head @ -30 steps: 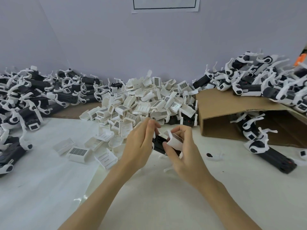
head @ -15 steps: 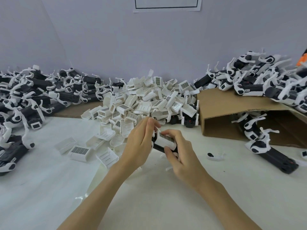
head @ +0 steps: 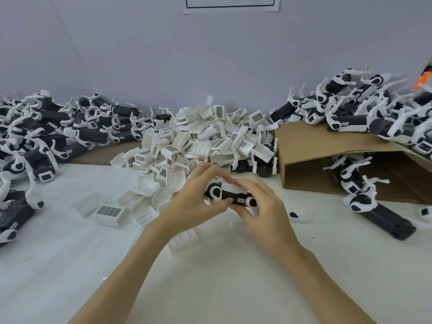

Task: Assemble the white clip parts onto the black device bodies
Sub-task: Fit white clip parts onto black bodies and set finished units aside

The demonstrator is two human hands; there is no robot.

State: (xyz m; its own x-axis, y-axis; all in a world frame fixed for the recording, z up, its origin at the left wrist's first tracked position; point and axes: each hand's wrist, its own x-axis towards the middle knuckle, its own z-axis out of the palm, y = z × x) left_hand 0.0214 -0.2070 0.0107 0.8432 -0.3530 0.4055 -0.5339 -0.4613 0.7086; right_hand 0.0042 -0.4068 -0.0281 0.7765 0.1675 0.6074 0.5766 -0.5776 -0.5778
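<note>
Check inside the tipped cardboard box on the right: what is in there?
Inside the cardboard box, black-and-white device bodies lie in its open mouth. Its top panel hides whatever lies deeper in.

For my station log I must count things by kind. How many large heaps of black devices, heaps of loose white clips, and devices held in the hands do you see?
Large heaps of black devices: 2
Heap of white clips: 1
Black device held by left hand and right hand: 1
Total: 4
</note>
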